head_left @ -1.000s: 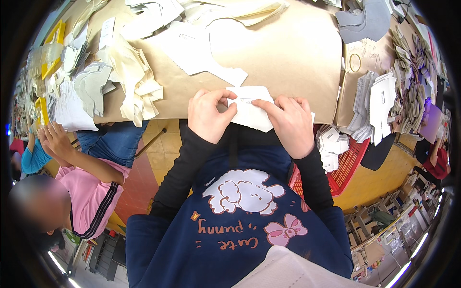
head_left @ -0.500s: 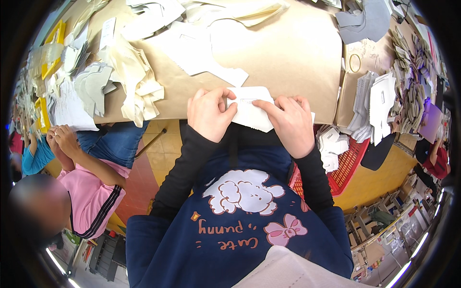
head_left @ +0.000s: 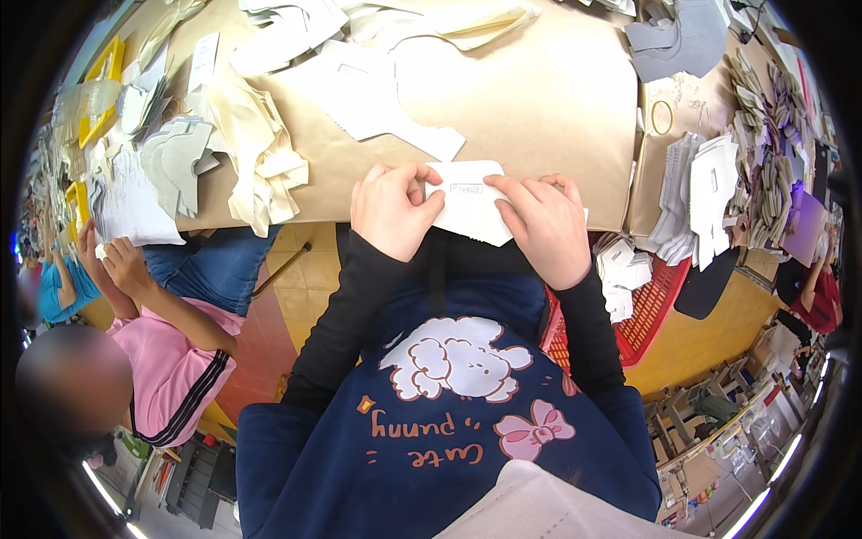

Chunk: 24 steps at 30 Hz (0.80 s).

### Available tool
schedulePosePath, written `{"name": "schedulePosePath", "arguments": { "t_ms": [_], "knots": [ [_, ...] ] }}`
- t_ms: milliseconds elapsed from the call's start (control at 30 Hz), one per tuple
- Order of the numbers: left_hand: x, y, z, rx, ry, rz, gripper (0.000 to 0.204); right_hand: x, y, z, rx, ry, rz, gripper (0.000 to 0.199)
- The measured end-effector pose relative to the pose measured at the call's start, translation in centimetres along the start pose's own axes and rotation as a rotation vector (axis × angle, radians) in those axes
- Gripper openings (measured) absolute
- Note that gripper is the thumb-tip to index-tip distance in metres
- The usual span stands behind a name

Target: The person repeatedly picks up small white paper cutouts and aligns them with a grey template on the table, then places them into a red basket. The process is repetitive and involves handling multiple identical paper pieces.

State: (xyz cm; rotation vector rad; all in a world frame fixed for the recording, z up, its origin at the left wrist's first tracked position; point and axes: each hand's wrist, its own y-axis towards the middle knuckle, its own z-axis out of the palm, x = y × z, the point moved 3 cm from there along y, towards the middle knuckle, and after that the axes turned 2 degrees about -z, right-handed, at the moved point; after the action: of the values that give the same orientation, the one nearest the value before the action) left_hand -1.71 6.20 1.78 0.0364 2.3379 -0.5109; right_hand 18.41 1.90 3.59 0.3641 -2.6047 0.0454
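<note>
A flat white cut piece [head_left: 462,214] with a small printed rectangle [head_left: 466,189] near its upper edge sits at the front edge of the table, in front of my body. My left hand [head_left: 391,214] pinches its left side between thumb and forefinger. On its right side, my right hand [head_left: 547,225] has thumb and fingertips closed on the piece, just right of the printed rectangle. Another larger white cut piece [head_left: 373,99] lies flat just beyond, its tip close to the held one. Whether the held piece is one layer or several I cannot tell.
Cream pieces [head_left: 260,148] and grey pieces [head_left: 175,162] are heaped to the left. White pieces [head_left: 714,193] stand stacked at right, above a red basket [head_left: 651,314]. A rubber band [head_left: 662,118] lies near them. A person in pink [head_left: 184,359] sits at my left.
My right forefinger has drawn back to the right, off the printed rectangle, leaving it uncovered. My left hand keeps its place. The person at left has shifted their hands slightly.
</note>
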Motion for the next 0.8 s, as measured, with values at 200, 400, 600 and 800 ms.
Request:
{"name": "schedulePosePath", "arguments": {
  "t_ms": [200,400,600,800],
  "knots": [
    [0.2,0.2,0.0,0.025,-0.029,-0.019,0.014,0.2,0.0,0.0,0.002,-0.008,0.02,0.026],
    [0.3,0.4,-0.2,0.048,-0.041,-0.015,0.015,0.1,0.3,0.2,-0.066,0.038,0.047,0.023],
    [0.2,0.4,-0.4,0.064,-0.048,-0.012,0.019,0.6,-0.2,0.4,-0.075,-0.087,0.031,0.033],
    [0.3,-0.4,-0.3,-0.053,-0.134,-0.034,0.042,1.5,0.1,0.8,-0.098,-0.164,-0.083,0.038]
  ]
}}
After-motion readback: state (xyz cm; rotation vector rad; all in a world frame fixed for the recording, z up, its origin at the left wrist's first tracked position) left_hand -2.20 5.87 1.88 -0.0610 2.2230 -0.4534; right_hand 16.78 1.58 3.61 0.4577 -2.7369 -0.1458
